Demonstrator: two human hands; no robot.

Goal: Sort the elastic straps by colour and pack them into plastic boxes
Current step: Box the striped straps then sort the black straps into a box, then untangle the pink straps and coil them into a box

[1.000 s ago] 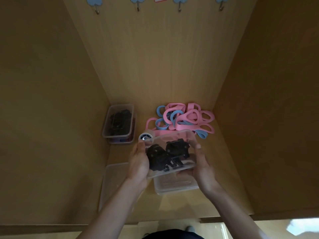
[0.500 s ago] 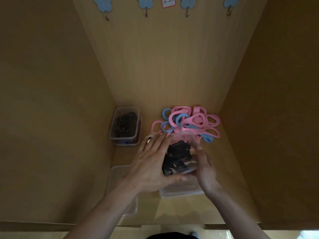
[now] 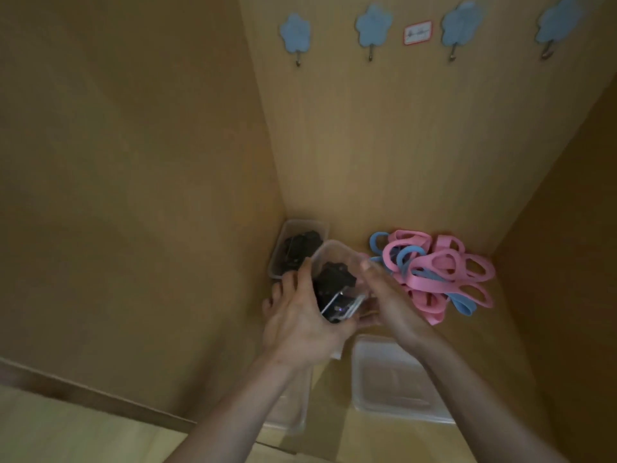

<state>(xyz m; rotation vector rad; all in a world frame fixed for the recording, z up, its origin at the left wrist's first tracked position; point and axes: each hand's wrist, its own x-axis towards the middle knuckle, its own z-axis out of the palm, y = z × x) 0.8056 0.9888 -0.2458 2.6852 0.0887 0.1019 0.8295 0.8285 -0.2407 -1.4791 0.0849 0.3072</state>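
Both hands hold a clear plastic box (image 3: pixel 337 253) of black straps (image 3: pixel 334 279) tilted above the shelf floor. My left hand (image 3: pixel 300 315) grips its left and near side, thumb under the near end. My right hand (image 3: pixel 390 295) holds its right side with fingers along the wall. Behind it, in the back left corner, stands another clear box (image 3: pixel 302 225) with black straps. A heap of pink straps (image 3: pixel 444 269) mixed with blue straps (image 3: pixel 409 255) lies at the back right.
An empty clear box (image 3: pixel 394 379) sits near the front, right of centre; another clear box (image 3: pixel 290 416) lies under my left forearm. Wooden cupboard walls close in on left, right and back. Blue cloud-shaped hooks (image 3: pixel 295 33) hang on the back wall.
The held box has moved left and back toward the corner box and tipped up. My left hand shifted from over its top to its left and near side.
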